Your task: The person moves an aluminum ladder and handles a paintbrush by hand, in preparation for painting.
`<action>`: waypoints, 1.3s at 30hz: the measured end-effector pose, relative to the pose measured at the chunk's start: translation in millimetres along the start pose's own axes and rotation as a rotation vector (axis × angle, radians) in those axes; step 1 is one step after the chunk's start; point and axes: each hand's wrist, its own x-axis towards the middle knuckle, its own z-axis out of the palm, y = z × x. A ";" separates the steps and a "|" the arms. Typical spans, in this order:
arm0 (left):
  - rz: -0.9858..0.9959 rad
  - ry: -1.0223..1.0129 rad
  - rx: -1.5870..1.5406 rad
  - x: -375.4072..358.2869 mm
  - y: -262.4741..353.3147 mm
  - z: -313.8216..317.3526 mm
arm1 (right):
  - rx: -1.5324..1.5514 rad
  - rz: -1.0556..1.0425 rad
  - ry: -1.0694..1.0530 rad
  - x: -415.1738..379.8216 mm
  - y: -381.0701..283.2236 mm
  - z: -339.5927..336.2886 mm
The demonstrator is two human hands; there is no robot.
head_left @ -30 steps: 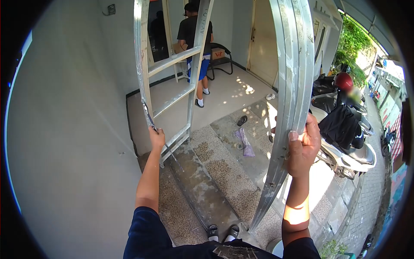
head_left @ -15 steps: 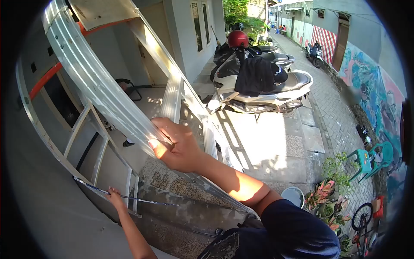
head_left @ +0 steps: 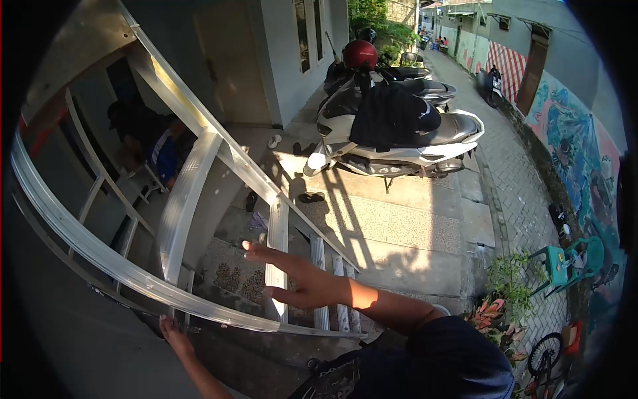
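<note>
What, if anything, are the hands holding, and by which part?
The open right hand holds nothing. The left hand is at a dark rod, partway along it; whether it grips cannot be told.

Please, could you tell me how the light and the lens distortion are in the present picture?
Head view: strong bending, with the near rail of the ladder curved and the corners black; head view: harsh sun on the paving with hard striped shadows, while the person behind the ladder is dim in shade.
</note>
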 end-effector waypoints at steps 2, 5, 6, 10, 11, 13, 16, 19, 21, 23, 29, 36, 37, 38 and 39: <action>0.014 -0.088 -0.119 -102.6 21.6 53.5 | 0.295 0.199 0.113 -22.7 44.8 -44.8; 0.139 -0.156 -0.216 -229.3 14.8 108.6 | 0.257 0.387 0.270 -40.1 168.2 -102.7; 0.217 -0.128 -0.236 -260.3 -1.1 122.3 | 0.239 0.432 0.293 -35.2 202.0 -121.1; 0.406 0.116 0.108 -336.3 1.1 216.9 | 0.464 0.401 0.160 -8.0 328.9 -131.9; 0.468 0.186 0.213 -332.0 -8.5 227.7 | 0.487 0.443 0.033 1.5 323.5 -130.4; 0.563 0.375 0.428 -317.8 -12.5 244.9 | 0.210 0.490 -0.195 21.1 333.8 -114.6; 0.385 0.571 0.371 -294.7 -31.0 253.1 | 0.309 0.482 -0.308 29.7 368.9 -84.6; 0.473 0.653 0.396 -288.6 -38.2 248.3 | 0.389 0.593 -0.289 29.9 377.1 -72.8; 0.559 0.714 0.440 -287.7 -22.9 244.9 | 0.431 0.694 -0.235 27.4 376.3 -69.6; 0.522 0.743 0.416 -288.4 -7.8 234.7 | 0.439 0.609 -0.272 40.4 364.0 -52.8; 0.530 0.808 0.502 -299.6 11.1 147.7 | 0.399 0.318 -0.326 -11.0 301.1 9.6; 0.455 0.861 0.435 -300.9 38.6 20.3 | 0.504 0.186 -0.371 -28.2 227.3 81.4; 0.319 0.806 0.348 -306.9 50.1 2.8 | 0.455 0.159 -0.347 -33.7 213.2 92.7; 0.318 0.809 0.347 -306.4 55.6 -16.6 | 0.477 0.120 -0.339 -36.9 188.2 95.8; 0.394 0.847 0.446 -304.5 54.9 -34.5 | 0.460 0.159 -0.382 -36.9 158.0 91.5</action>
